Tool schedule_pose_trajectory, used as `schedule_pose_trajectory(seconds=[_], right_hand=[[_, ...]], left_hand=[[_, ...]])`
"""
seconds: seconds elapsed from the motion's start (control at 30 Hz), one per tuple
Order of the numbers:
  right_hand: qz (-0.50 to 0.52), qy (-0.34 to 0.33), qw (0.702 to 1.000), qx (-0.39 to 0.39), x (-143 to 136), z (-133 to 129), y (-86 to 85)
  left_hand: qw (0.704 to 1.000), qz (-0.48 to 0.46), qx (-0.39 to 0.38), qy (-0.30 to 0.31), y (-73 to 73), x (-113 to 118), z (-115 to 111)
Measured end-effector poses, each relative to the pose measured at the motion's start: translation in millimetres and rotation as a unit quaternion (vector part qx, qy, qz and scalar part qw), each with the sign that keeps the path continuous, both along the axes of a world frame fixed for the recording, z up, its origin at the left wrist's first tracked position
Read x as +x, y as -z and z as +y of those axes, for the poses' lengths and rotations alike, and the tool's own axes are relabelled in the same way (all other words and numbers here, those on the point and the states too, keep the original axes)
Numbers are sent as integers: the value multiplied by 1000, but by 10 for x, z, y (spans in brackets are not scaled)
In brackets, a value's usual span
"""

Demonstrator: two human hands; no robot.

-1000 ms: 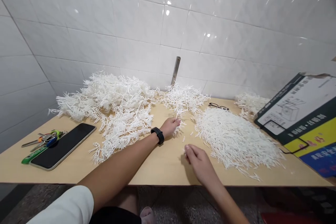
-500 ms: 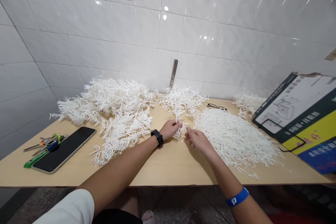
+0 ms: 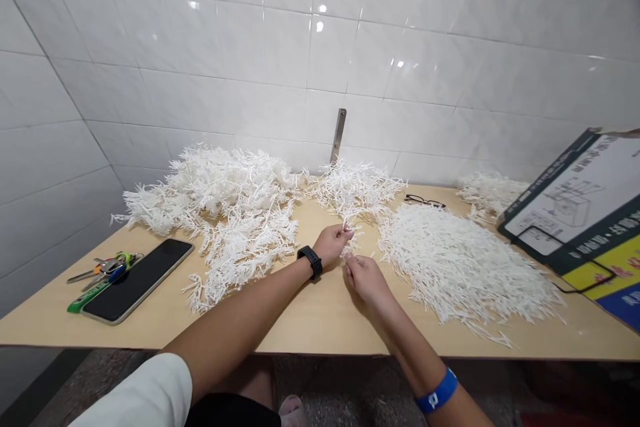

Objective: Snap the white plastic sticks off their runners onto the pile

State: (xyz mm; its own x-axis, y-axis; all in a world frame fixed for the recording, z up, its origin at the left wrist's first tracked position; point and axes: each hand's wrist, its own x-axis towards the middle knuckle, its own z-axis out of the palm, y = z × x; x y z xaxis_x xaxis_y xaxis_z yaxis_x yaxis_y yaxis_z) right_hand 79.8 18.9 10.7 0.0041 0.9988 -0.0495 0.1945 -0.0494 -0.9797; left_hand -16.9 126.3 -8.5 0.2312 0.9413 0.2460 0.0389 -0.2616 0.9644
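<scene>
My left hand (image 3: 331, 247), wearing a black watch, pinches a white branched plastic piece (image 3: 354, 240) between thumb and fingers. Just below and to the right, my right hand (image 3: 369, 280) has its fingertips closed at the lower part of that piece; what exactly lies between them is too small to tell. Behind both hands sits a small heap of white branched pieces (image 3: 350, 190). A larger tangled heap of branched pieces (image 3: 235, 193) spreads to the left. Short loose white strips (image 3: 465, 260) form a wide, flat pile to the right.
A black phone (image 3: 140, 280) and a bunch of keys (image 3: 107, 268) lie at the left. Dark-framed glasses (image 3: 425, 201) rest behind the strip pile. A printed box (image 3: 575, 213) stands at the right, near another white heap (image 3: 487, 193). A metal bar (image 3: 339, 135) rises against the tiled wall.
My right hand has moved in toward the left and closed its fingers by the piece. My left hand still pinches it. The view has shifted slightly.
</scene>
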Motion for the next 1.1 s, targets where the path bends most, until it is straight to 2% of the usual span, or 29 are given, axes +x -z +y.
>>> schedule_pose_trajectory(seconds=[0.1,0.2,0.27,0.33,0.37,0.4,0.43,0.47,0.57,0.63,0.73,0.8,0.9,0.97,1.03,1.1], right_hand=[[-107,-33,992,62,-50,-274,-38],[-240,-18,966,100,154,-305,-137],[-360,40,927,95,399,-172,-212],[-473,103,871,83,633,-1,-278],[-506,129,848,86,717,72,-303],[-518,144,838,92,765,129,-321],[-506,143,845,98,776,171,-330],[-472,125,867,95,750,199,-328],[-318,14,947,33,517,255,-258],[-243,-52,969,-4,327,310,-182],[-194,-108,975,11,116,375,-99],[-212,-82,972,57,12,314,-78],[-283,-11,954,102,-155,-19,-71],[-311,-20,944,111,-247,-313,-77],[-321,-44,937,128,-239,-514,-107],[-356,-19,926,126,-79,-530,-171]], left_hand=[[997,-17,-30,-65,-23,-48,57],[998,10,-52,-24,-81,-84,18],[998,29,-49,14,-113,-86,-37],[999,40,-32,17,-127,-80,-77],[999,46,-20,12,-128,-78,-85],[999,52,-9,6,-126,-76,-86],[998,59,2,1,-122,-74,-82],[998,66,12,0,-118,-74,-76],[997,66,27,8,-101,-73,-62],[998,49,26,32,-80,-72,-60],[998,30,22,43,-31,-72,-45],[999,31,20,17,-2,-70,-14],[998,32,-13,-55,4,-69,56],[993,34,-37,-103,-18,-77,97],[994,54,-27,-92,-43,-92,111],[996,68,-8,-47,-62,-108,94]])
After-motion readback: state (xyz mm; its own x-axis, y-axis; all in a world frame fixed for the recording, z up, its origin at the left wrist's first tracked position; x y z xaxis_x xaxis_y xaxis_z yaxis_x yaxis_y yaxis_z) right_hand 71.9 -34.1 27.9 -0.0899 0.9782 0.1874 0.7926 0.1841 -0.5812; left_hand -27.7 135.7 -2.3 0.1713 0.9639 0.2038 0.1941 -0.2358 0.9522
